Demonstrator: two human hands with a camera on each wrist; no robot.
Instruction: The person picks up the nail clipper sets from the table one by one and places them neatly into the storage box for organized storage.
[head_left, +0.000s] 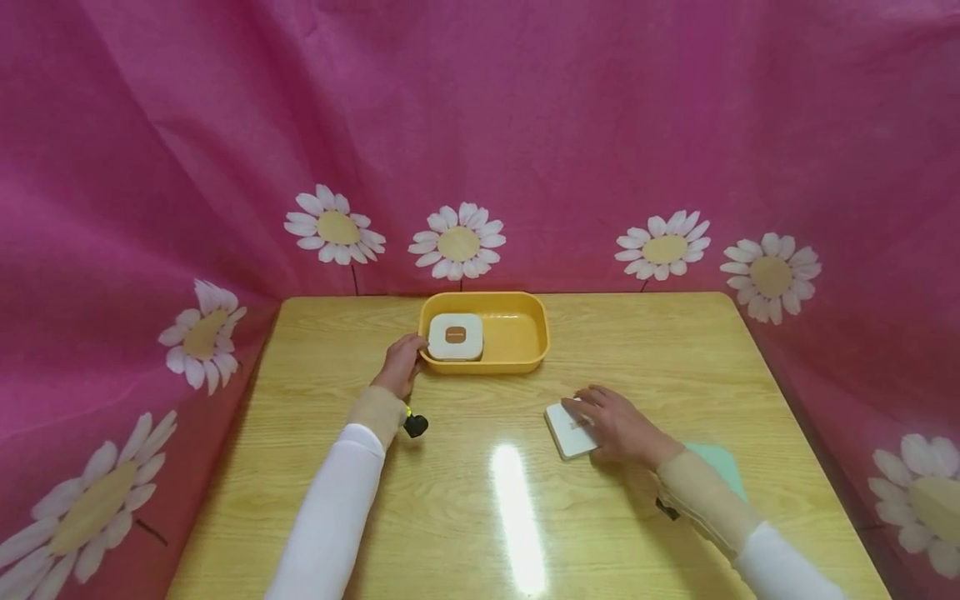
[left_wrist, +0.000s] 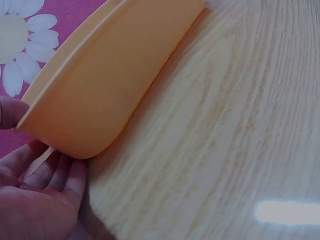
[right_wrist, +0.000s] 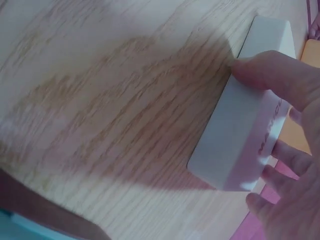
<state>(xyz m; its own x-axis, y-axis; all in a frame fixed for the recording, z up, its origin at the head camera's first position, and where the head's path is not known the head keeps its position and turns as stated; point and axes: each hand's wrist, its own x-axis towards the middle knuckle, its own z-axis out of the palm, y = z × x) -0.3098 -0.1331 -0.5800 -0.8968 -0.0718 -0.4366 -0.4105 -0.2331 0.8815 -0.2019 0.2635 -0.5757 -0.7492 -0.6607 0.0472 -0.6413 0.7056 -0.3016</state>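
Note:
My left hand point(head_left: 400, 367) grips the near left corner of a yellow plastic tray point(head_left: 510, 367) by its rim. In the left wrist view the thumb lies over the rim, and the fingers curl against the outer wall below. Inside the tray, at its left end, lies a white rounded-square case point(head_left: 456, 348) with a brown label. To the right and nearer, my right hand point(head_left: 622, 427) holds a white box point(head_left: 567, 433) with rounded corners. Its thumb presses one side of the box and the fingertips reach the other side, beside printed letters, in the right wrist view.
A mint-green flat item point(head_left: 722, 468) lies on the wooden table point(head_left: 450, 500), partly behind the right forearm. Pink cloth point(head_left: 555, 150) with daisies hangs along the back and both sides. Light glares off the table's middle.

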